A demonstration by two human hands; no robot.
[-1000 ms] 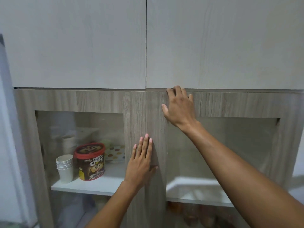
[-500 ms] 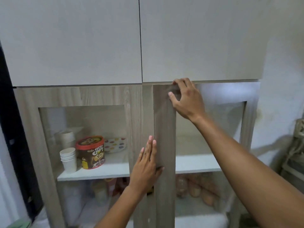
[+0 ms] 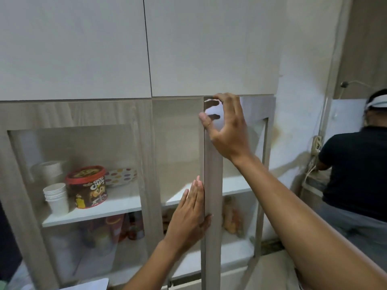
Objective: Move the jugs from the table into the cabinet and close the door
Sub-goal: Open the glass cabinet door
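- Head camera view, looking forward at a wood-grain cabinet (image 3: 73, 116) with glass-panelled doors, under two plain pale upper doors.
- The right-hand glass door (image 3: 212, 185) is partly swung out toward the viewer, hinged on its far right side. Its free edge is a tall upright strip of wood, so the long axis runs top to bottom.
- The right hand (image 3: 227, 130) sits at the top of that free edge, thumb in front and fingers curled around behind, clamped on the door.
- The left hand (image 3: 189, 216) lies flat and spread, fingers together and pointing up, against the same edge lower down; the thumb hooks round the front. It looks to be steadying rather than gripping.
- Both hands are on the door, the right one higher, so either could drive the swing.
- The opening lies just left of the door edge, between it and the closed left door. A white shelf (image 3: 125, 208) shows through, bare in the opened gap.
- Behind the closed left door, on that shelf, stand a stack of paper cups (image 3: 56, 197) and a red-lidded snack tub (image 3: 88, 187).
- No jugs and no table are in view; where they are cannot be told.
- Judging from this, the door needs swinging wider; the space toward the viewer looks open.
- Another person (image 3: 354, 170) stands well right of the cabinet, near the arc of the door.
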